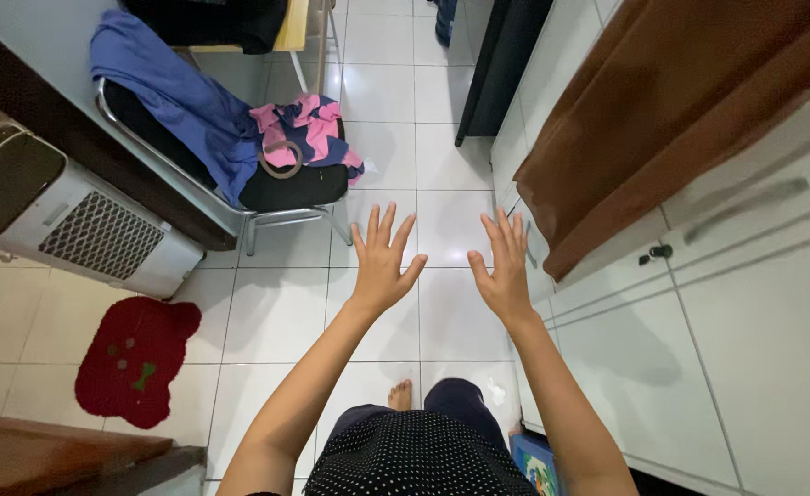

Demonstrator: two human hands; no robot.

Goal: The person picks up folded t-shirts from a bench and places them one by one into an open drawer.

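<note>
Both my arms reach forward over a white tiled floor [276, 312]. My left hand [382, 262] is open, fingers spread, palm down, holding nothing. My right hand [504, 266] is also open with fingers apart and empty, close to the white cabinet front [699, 331] on the right. Neither hand touches anything. Below them I see my dotted dark top and one bare foot [399, 396].
A black chair [286, 188] with a blue cloth [180, 92] and a pink bag [304, 129] stands ahead left. A white air cooler [74, 230] sits at the left, a red mat [134, 358] below it. A brown curtain [662, 101] hangs over the cabinet.
</note>
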